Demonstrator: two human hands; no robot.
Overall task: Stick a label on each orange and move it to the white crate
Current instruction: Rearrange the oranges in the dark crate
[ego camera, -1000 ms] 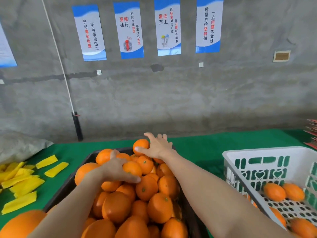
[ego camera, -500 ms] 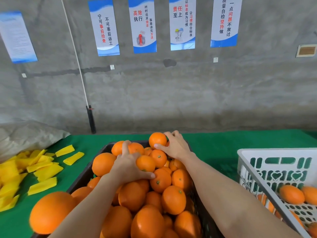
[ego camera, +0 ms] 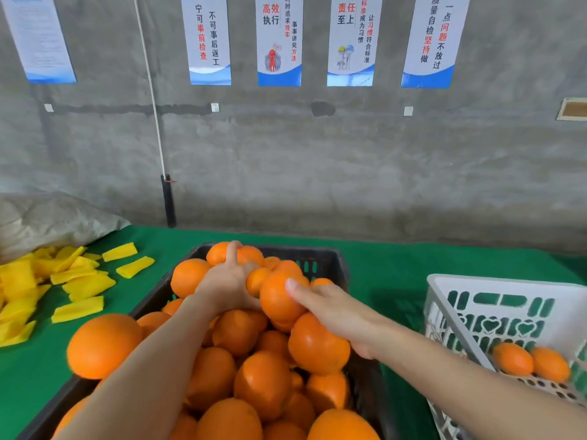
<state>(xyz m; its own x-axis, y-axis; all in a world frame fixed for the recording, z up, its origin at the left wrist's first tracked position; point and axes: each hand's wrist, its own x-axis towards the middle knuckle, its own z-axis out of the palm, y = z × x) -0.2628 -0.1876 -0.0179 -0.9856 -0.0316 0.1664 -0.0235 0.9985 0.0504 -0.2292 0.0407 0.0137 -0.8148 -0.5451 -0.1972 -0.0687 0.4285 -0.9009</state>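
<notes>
Yellow foam strips (ego camera: 79, 281) lie on the green worktop (ego camera: 381, 268) left of the black plastic crate (ego camera: 320, 252) of oranges (ego camera: 263, 382), where the left hand (ego camera: 228, 284) rests, grip unclear, and the right hand (ego camera: 330, 312), pulled back nearer, now grips a round orange (ego camera: 278, 301), short of the white slotted crate (ego camera: 508, 284).

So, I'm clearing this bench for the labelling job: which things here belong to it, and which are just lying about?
In the job:
black crate heaped with oranges
orange gripped by the right hand
left hand on the heap
white crate

Lying about:
yellow foam sleeves
grey sack
wall posters
</notes>
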